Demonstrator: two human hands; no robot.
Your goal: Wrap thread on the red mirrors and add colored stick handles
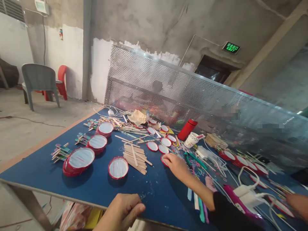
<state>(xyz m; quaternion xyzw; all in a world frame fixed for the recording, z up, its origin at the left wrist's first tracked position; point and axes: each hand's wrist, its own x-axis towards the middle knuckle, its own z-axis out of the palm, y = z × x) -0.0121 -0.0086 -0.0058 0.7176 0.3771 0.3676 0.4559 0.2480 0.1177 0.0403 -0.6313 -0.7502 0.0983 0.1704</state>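
My right hand (pixel 176 166), on a black-sleeved arm, reaches across the blue table (pixel 154 195) and its fingertips touch the rim of a small red-rimmed white disc (pixel 164 160). Whether it grips the disc is hidden. My left hand (pixel 122 208) lies curled at the table's front edge, holding nothing visible. A pile of flat wooden craft sticks (pixel 136 157) lies between my hands, beside a larger red-rimmed disc (pixel 118 167). Green-handled pliers (pixel 193 160) lie right of my right hand. A co-worker's hand (pixel 297 202) shows at the right edge.
Several more red-rimmed discs and stick bundles cover the table, with a red flask (pixel 187 129), a paper cup (pixel 192 139) and white chargers with cables (pixel 245 195). A perforated metal screen (pixel 154 77) stands along the far side, a person behind it.
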